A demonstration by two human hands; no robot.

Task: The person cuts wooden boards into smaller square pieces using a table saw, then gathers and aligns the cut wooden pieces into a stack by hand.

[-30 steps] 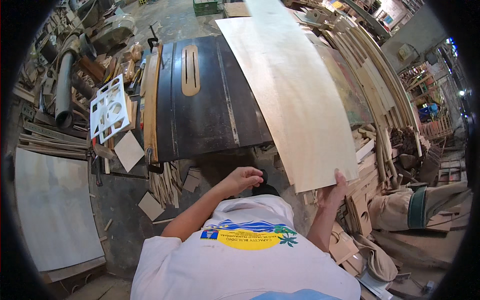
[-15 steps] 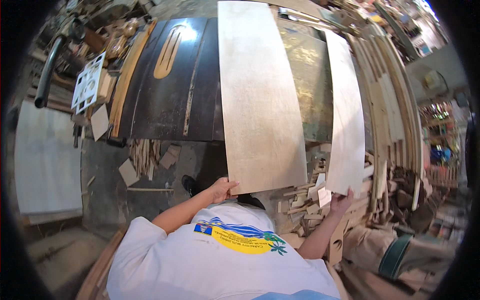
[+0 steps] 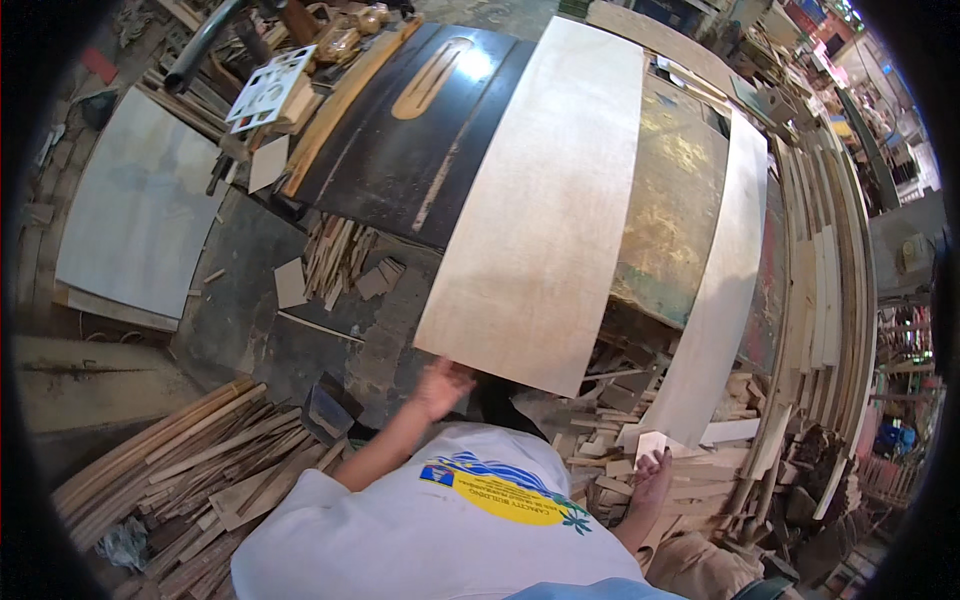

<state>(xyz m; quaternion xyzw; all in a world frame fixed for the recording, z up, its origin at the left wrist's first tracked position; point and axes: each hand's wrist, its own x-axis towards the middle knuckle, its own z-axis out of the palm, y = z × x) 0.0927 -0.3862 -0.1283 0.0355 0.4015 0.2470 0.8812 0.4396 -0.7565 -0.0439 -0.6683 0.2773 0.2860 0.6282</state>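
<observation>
A wide pale plywood panel [image 3: 545, 210] lies across the table saw, its near end overhanging the front edge. My left hand [image 3: 440, 388], slightly blurred, is open just below the panel's near left corner, fingers spread. To the right, a long narrow plywood strip [image 3: 715, 290] slopes from the table down toward me. My right hand [image 3: 650, 485] is just below the strip's near end, fingers loosely curled and apart, with nothing visible in it. A bright patch of light beside the fingertips blurs whether they touch the strip.
The dark saw table [image 3: 400, 130] has a wooden insert [image 3: 432, 80]. Long boards [image 3: 815, 280] are stacked on the right. Wood offcuts [image 3: 610, 445] lie below the table, and slats [image 3: 230, 470] are piled at lower left. Another pale sheet [image 3: 140, 210] lies far left.
My left hand has let go of the wide panel's corner. My right hand has moved down and appears to have released the strip, whose near end now hangs lower. The view has turned.
</observation>
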